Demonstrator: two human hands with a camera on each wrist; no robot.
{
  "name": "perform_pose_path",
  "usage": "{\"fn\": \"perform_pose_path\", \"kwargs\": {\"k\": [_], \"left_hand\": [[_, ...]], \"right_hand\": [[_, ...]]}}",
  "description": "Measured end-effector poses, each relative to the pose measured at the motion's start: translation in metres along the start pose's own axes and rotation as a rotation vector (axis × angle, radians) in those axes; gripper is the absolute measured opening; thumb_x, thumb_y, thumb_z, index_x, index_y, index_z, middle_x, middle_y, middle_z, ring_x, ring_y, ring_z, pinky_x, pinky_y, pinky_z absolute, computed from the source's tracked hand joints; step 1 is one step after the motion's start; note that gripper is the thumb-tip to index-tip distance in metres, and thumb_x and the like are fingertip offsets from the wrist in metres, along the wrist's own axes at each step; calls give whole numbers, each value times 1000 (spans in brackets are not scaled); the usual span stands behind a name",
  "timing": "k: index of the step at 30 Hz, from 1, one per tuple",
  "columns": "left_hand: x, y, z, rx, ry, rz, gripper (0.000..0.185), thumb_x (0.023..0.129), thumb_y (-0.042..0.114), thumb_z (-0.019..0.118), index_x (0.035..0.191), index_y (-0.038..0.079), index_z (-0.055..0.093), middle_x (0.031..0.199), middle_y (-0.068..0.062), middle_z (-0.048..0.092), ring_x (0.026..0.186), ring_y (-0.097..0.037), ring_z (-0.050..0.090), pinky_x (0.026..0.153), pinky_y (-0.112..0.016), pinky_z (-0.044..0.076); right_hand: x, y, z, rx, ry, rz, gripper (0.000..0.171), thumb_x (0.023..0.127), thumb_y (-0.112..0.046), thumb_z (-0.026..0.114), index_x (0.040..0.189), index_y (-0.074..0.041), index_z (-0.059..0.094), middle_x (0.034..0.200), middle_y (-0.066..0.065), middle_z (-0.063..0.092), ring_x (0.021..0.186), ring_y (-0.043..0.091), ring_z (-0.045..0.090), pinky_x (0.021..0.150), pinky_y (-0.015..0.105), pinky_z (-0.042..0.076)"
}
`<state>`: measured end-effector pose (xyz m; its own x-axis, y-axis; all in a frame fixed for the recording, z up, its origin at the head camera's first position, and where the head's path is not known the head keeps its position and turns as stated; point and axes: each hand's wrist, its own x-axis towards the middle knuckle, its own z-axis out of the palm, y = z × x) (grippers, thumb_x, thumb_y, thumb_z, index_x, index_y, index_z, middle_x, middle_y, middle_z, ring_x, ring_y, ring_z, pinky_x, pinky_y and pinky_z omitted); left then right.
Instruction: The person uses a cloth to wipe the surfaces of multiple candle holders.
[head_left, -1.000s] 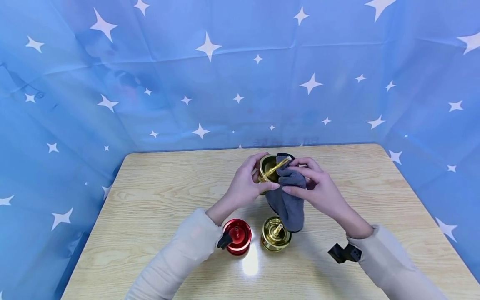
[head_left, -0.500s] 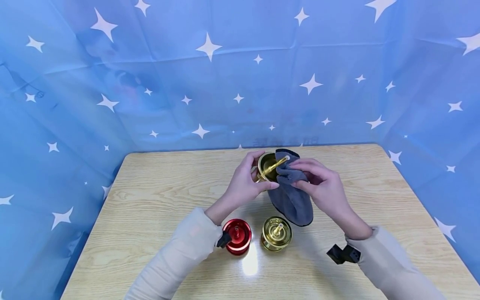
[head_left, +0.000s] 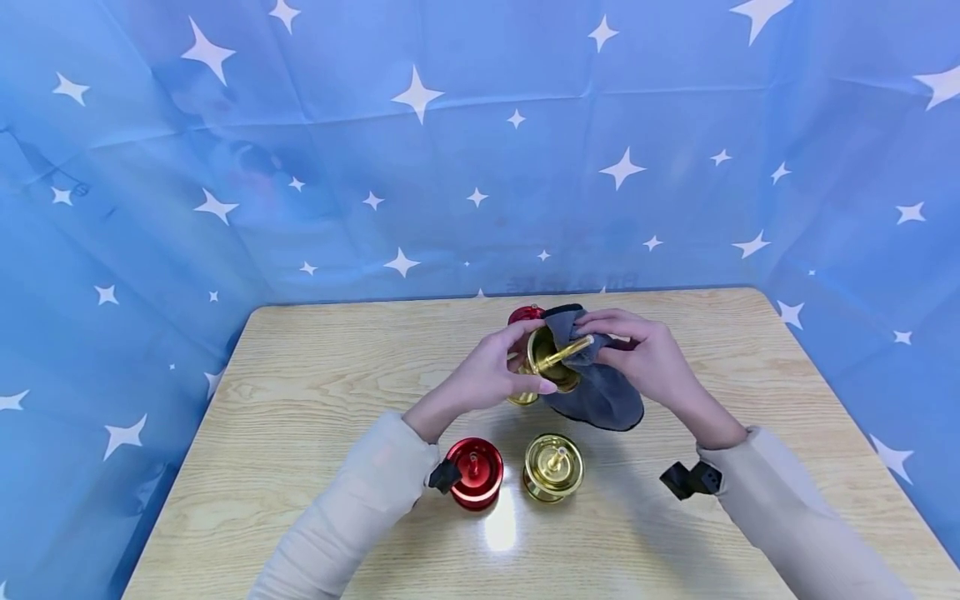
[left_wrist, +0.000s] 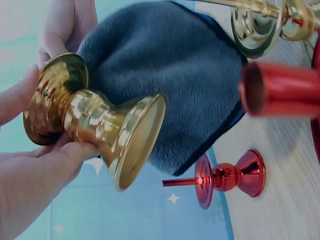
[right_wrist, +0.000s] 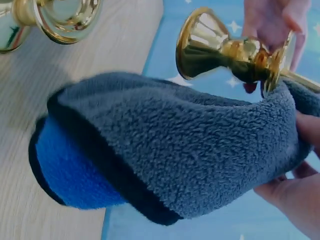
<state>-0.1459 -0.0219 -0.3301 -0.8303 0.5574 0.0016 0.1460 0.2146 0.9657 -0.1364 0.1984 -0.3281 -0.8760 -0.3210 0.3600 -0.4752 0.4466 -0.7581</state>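
Note:
My left hand holds a shiny gold candle holder above the table, its cup side tilted toward the right with the central rod sticking out. In the left wrist view, the fingers and thumb wrap the waist and cup of this gold candle holder, and its flared hollow base faces away from the hand. My right hand pinches a grey cloth against the cup's right rim. Most of the cloth hangs loose below; the right wrist view shows its black edging and blue underside.
Nearer on the table stand a red candle holder, close beside my left wrist, and another gold candle holder. A second red candle holder stands farther back, partly hidden by my left hand. A starry blue curtain backs the table.
The cloth's hanging part has swung right and upward, away from the standing gold holder. My left hand and its gold candle holder have shifted slightly nearer, uncovering the red holder behind.

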Motion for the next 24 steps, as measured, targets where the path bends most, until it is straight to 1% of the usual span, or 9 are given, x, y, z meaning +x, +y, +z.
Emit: {"fn": "perform_pose_path", "kwargs": {"k": [2, 5, 9, 12, 15, 17, 19, 21, 24], "left_hand": [[1, 0, 1, 9, 12, -9, 73, 77, 6, 73, 138, 3, 34, 118, -11, 50, 93, -15, 50, 74, -19, 43], [1, -1, 3, 14, 62, 4, 70, 78, 6, 72, 137, 4, 35, 116, -10, 51, 90, -17, 50, 70, -22, 42], [1, -4, 4, -84, 99, 23, 67, 78, 0, 69, 134, 1, 33, 121, -13, 48, 105, -21, 51, 86, -25, 44], [1, -4, 2, -138, 74, 28, 62, 79, -4, 67, 130, -1, 34, 121, -17, 49, 109, -24, 51, 89, -28, 44], [0, -3, -1, -129, 11, 14, 55, 79, -4, 67, 126, -2, 37, 118, -17, 52, 106, -24, 53, 85, -28, 46], [0, -2, -2, -114, -27, 6, 54, 79, -4, 67, 125, -3, 38, 115, -18, 53, 104, -23, 54, 84, -27, 46], [0, -1, -3, -106, -45, 3, 53, 79, -3, 67, 124, -4, 38, 115, -19, 54, 104, -23, 54, 84, -26, 46], [0, -1, -3, -111, -32, 14, 54, 79, -4, 67, 124, -4, 37, 116, -20, 52, 105, -24, 54, 85, -27, 46], [1, -2, -4, -147, 29, 20, 55, 78, -6, 67, 125, -4, 37, 117, -20, 51, 106, -27, 54, 85, -29, 47]], "right_hand": [[0, 0, 2, -23, 20, -3, 30, 73, 17, 63, 99, 2, 68, 108, 13, 61, 97, 0, 53, 69, 14, 49], [-5, -1, 8, -55, 65, 14, 29, 72, 16, 66, 98, 3, 68, 107, 14, 62, 96, 9, 57, 69, 12, 48], [-11, -6, 16, -12, 92, 92, 26, 73, 14, 66, 98, 4, 68, 107, 16, 61, 94, 22, 59, 70, 14, 48], [-11, -7, 16, 30, 83, 125, 27, 75, 13, 65, 99, 3, 68, 108, 15, 61, 94, 20, 59, 71, 15, 49], [-7, -3, 11, 5, 49, 69, 30, 73, 16, 63, 97, 1, 69, 105, 12, 63, 100, 16, 56, 72, 14, 47], [-4, 0, 7, -22, 23, 19, 34, 71, 19, 61, 96, -1, 70, 104, 9, 64, 103, 17, 55, 73, 14, 45], [-1, 1, 5, -44, 1, -6, 35, 71, 19, 60, 95, -4, 70, 103, 7, 64, 107, 19, 53, 72, 14, 44], [-1, 1, 5, -35, -4, 14, 33, 72, 17, 61, 96, -3, 70, 105, 7, 63, 105, 22, 54, 73, 14, 45], [-3, -2, 9, 24, 8, 89, 28, 75, 13, 64, 100, 1, 68, 108, 11, 61, 101, 22, 56, 72, 16, 49]]}}
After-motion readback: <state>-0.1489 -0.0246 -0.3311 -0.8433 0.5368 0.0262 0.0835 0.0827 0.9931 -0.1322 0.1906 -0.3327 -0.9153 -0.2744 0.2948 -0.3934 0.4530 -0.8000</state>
